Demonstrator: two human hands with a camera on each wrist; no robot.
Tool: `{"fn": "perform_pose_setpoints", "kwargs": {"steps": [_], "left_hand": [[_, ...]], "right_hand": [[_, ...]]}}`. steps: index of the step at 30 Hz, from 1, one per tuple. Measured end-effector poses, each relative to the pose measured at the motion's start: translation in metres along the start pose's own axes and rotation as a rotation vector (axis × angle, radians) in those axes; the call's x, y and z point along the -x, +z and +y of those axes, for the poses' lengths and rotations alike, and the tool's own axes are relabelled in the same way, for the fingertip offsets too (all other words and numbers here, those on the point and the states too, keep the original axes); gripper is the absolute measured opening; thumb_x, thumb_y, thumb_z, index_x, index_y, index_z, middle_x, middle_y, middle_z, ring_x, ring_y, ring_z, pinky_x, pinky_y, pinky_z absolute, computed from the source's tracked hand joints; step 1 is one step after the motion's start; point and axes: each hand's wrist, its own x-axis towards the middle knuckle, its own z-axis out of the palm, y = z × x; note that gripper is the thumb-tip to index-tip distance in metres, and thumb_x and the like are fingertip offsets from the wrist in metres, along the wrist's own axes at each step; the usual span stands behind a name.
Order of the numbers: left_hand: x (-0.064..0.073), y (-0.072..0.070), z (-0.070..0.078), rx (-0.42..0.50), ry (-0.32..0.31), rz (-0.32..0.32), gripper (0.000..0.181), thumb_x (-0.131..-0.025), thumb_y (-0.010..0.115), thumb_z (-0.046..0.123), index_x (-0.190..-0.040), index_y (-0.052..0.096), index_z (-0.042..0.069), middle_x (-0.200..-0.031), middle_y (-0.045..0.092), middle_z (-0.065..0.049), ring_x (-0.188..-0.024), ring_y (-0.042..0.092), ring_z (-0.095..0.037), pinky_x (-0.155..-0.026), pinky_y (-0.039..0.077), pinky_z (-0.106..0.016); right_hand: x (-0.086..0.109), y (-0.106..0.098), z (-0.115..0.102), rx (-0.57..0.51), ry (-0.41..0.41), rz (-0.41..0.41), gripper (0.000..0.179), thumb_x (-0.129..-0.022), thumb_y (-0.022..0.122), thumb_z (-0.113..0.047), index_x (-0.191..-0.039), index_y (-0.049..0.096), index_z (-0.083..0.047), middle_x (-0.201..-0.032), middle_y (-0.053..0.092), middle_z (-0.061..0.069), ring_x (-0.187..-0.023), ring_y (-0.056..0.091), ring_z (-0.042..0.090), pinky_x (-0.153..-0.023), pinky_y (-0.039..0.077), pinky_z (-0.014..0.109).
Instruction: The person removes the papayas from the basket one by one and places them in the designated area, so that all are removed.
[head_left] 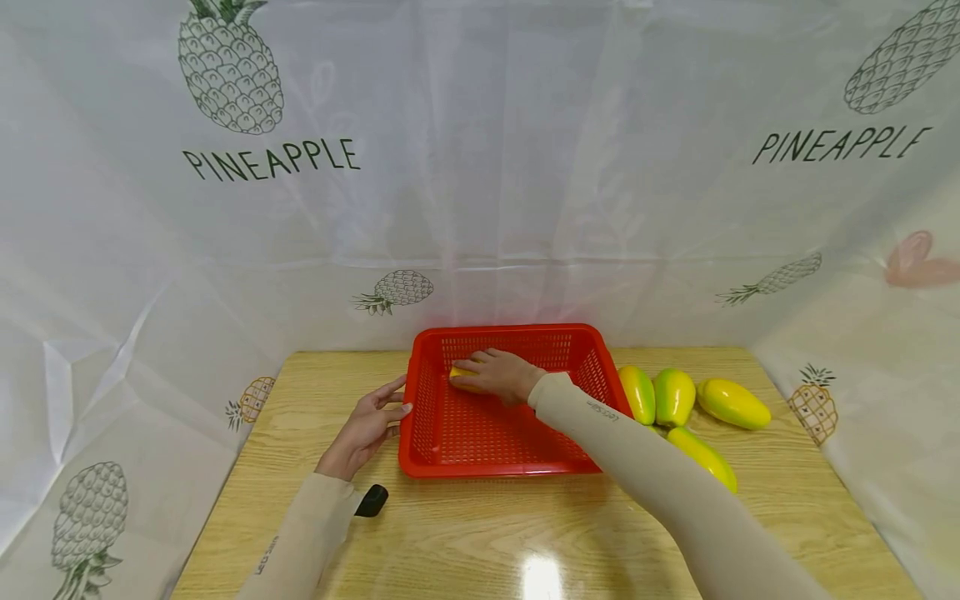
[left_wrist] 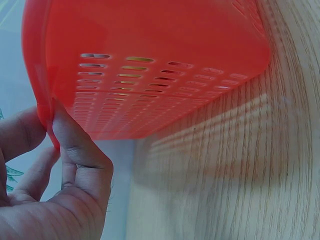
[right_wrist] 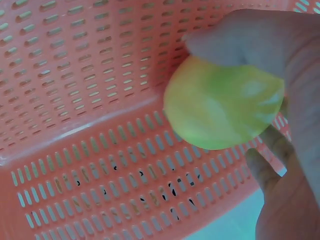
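A red plastic basket (head_left: pixel 510 469) with slotted walls stands on the table. My left hand (head_left: pixel 367 429) pinches the rim on its left side, thumb outside and fingers over the other face, as the left wrist view shows. Inside the basket, near its back left corner, my right hand (head_left: pixel 498 374) grips a yellow-green mango (right_wrist: pixel 215 110). The palm and fingers cover most of that fruit in the head view; its rounded end shows in the right wrist view, close to the slotted wall.
Several more mangoes (head_left: pixel 674 397) lie on the wooden table (head_left: pixel 480 542) just right of the basket, partly behind the right forearm. White sheeting (head_left: pixel 480 208) printed with pineapples hangs behind and along both sides. A black object (head_left: pixel 372 501) sits at the left wrist.
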Motion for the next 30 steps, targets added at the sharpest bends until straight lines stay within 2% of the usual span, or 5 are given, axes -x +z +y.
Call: {"fn": "perform_pose_setpoints", "kwargs": {"steps": [7, 12, 20, 30], "left_hand": [[-0.001, 0.0, -0.001, 0.003, -0.005, 0.002, 0.063, -0.106, 0.058, -0.001, -0.165, 0.038, 0.011, -0.136, 0.049, -0.016, -0.093, 0.063, -0.012, -0.076, 0.057, -0.028], [0.0, 0.001, 0.0, 0.01, 0.001, -0.005, 0.064, -0.106, 0.058, -0.001, -0.165, 0.037, 0.01, -0.136, 0.048, -0.016, -0.093, 0.063, -0.013, -0.076, 0.057, -0.027], [-0.001, 0.002, 0.0, 0.015, 0.001, -0.006, 0.064, -0.106, 0.058, -0.001, -0.165, 0.037, 0.01, -0.135, 0.048, -0.016, -0.094, 0.063, -0.013, -0.076, 0.057, -0.027], [0.002, 0.002, 0.001, -0.005, -0.003, -0.002, 0.064, -0.106, 0.058, -0.001, -0.166, 0.036, 0.011, -0.135, 0.048, -0.016, -0.093, 0.062, -0.014, -0.076, 0.056, -0.028]], "right_hand": [[0.0, -0.002, 0.0, 0.04, 0.046, -0.057, 0.091, -0.093, 0.083, -0.024, -0.168, 0.032, -0.031, -0.173, 0.03, -0.003, -0.148, 0.043, 0.024, -0.12, 0.04, 0.036], [0.0, 0.0, 0.003, 0.067, 0.056, -0.065, 0.083, -0.097, 0.077, -0.019, -0.167, 0.034, -0.032, -0.173, 0.031, -0.004, -0.146, 0.044, 0.024, -0.119, 0.041, 0.035], [0.004, 0.003, 0.008, 0.052, 0.06, -0.069, 0.078, -0.1, 0.074, -0.016, -0.167, 0.035, -0.028, -0.17, 0.036, -0.002, -0.151, 0.043, 0.026, -0.123, 0.036, 0.04], [0.016, 0.003, 0.009, -0.064, 0.057, -0.046, 0.083, -0.091, 0.084, -0.031, -0.163, 0.043, -0.022, -0.165, 0.043, 0.002, -0.149, 0.042, 0.029, -0.124, 0.035, 0.043]]}}
